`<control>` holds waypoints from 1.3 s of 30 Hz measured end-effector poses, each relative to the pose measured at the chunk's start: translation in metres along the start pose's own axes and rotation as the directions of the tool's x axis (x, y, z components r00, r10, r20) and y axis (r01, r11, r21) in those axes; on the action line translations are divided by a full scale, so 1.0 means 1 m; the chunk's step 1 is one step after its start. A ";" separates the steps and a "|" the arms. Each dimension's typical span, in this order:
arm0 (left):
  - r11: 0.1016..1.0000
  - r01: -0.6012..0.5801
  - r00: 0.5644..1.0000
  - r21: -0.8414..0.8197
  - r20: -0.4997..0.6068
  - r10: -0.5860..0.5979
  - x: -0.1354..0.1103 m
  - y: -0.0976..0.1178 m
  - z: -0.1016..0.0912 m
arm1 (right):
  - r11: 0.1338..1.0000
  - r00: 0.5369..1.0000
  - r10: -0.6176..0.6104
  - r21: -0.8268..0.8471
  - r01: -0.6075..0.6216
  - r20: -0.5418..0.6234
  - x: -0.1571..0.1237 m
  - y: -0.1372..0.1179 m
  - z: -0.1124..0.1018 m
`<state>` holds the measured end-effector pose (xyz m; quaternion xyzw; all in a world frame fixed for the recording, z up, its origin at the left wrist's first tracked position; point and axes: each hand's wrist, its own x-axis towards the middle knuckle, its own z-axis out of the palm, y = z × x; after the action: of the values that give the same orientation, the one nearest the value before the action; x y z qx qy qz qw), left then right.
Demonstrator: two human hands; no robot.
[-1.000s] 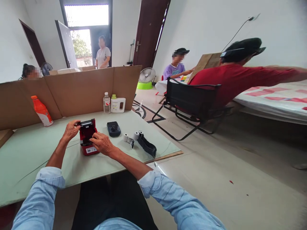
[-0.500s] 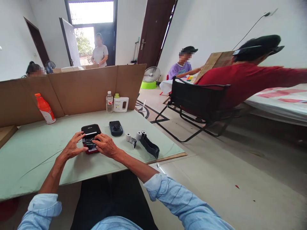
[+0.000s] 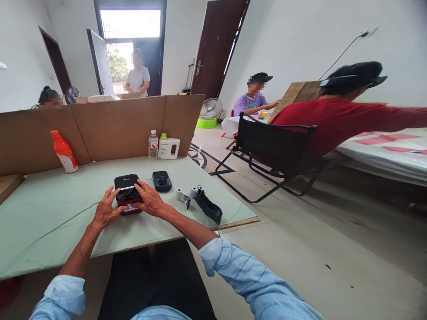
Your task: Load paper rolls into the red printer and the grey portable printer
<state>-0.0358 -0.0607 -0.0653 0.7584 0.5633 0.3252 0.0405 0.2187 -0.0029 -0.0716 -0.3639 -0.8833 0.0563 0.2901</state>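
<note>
A small black and red thermal printer [image 3: 126,179] lies on the table in front of me, a white strip showing across its top. My left hand [image 3: 107,208] grips its left side, thumb at the near edge and fingers by the upper surface. On the other side my right hand [image 3: 149,199] holds the printer, fingers along the right edge and thumb near the front. A dark blue-black device [image 3: 162,181] lies just beyond my right hand. Farther right are small white paper rolls [image 3: 179,194] and a roll with a long black strip [image 3: 209,209] unwound.
The pale green tabletop [image 3: 60,195] has a cardboard screen [image 3: 116,126] along its back. Before it stand an orange bottle [image 3: 64,151], a clear water bottle [image 3: 153,144] and a white jug [image 3: 169,148]. To the right, a person in red sits in a black chair [image 3: 275,142]; others are farther off.
My right hand has moved from the printer's middle opening to its right side. My left hand has shifted slightly and stays at the left side. The view has tilted a little upward.
</note>
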 end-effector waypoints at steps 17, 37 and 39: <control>1.000 0.031 0.999 0.006 0.010 -0.031 0.004 0.009 -0.002 | 0.997 0.997 0.077 -0.016 -0.077 0.007 -0.002 0.002 0.004; 0.994 0.048 0.998 -0.097 0.049 -0.043 0.007 0.004 0.003 | 0.922 0.963 0.268 0.279 -0.268 0.038 -0.017 -0.002 0.023; 0.988 0.082 0.996 -0.133 0.055 -0.075 0.005 0.006 0.010 | 0.911 0.964 0.260 0.319 -0.263 0.051 -0.023 0.000 0.030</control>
<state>-0.0243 -0.0553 -0.0680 0.7390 0.5684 0.3418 0.1183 0.2156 -0.0149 -0.1073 -0.4261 -0.8065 0.2397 0.3323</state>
